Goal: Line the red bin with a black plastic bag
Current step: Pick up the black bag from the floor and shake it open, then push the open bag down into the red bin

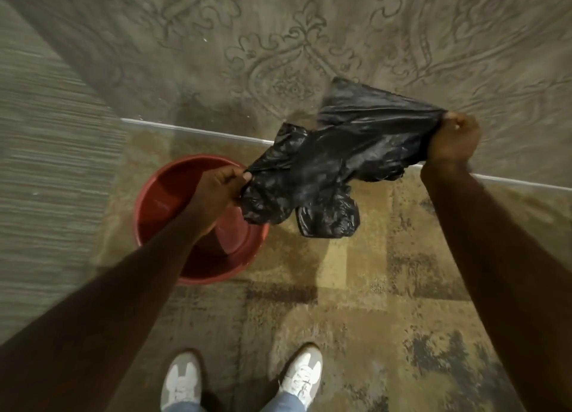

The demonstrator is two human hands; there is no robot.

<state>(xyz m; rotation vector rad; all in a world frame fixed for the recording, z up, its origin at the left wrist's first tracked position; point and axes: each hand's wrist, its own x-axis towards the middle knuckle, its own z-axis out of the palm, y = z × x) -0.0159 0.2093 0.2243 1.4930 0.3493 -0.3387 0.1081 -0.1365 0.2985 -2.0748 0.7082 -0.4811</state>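
Note:
A round red bin (161,191) stands on the floor left of centre, open at the top, with nothing inside that I can see. A crumpled black plastic bag (334,163) is stretched in the air between my two hands, up and to the right of the bin. My left hand (216,188) hovers over the bin's mouth and pinches the bag's left end. My right hand (455,139) is out to the right, fist closed on the bag's other end. The bag's lower folds hang over the bin's right rim.
My two feet in white shoes (182,380) stand on patchy brown carpet tiles just behind the bin. A pale metal strip (192,129) crosses the floor beyond the bin, with an ornate grey carpet (278,40) past it and a striped surface (46,163) at the left.

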